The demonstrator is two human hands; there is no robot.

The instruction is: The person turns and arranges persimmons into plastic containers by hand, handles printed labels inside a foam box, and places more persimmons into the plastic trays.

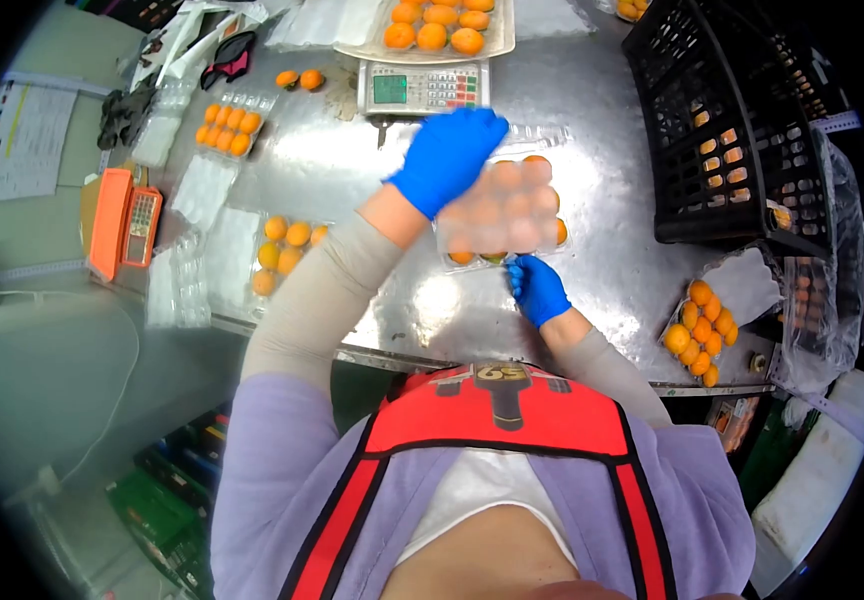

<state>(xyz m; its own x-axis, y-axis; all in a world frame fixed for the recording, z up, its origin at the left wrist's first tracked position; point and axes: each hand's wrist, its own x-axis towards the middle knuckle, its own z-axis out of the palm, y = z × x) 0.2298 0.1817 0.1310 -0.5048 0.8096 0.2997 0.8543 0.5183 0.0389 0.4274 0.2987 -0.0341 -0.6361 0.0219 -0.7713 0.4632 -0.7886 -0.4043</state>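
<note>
A clear plastic fruit tray with round orange fruits lies on the metal table in front of me. Over most of the fruits is a translucent white pad, slightly blurred. My left hand, in a blue glove, reaches across the tray's far left corner with its fingers bent, closed on the pad's edge; its fingertips are partly hidden. At the tray's near edge, my blue-gloved right hand has curled fingers touching the rim. Beyond the tray stands a digital scale.
A loaded fruit tray sits on the scale. Filled packs and white pads lie left. A black crate stands right, with a fruit pack nearer me. An orange device is at the left edge.
</note>
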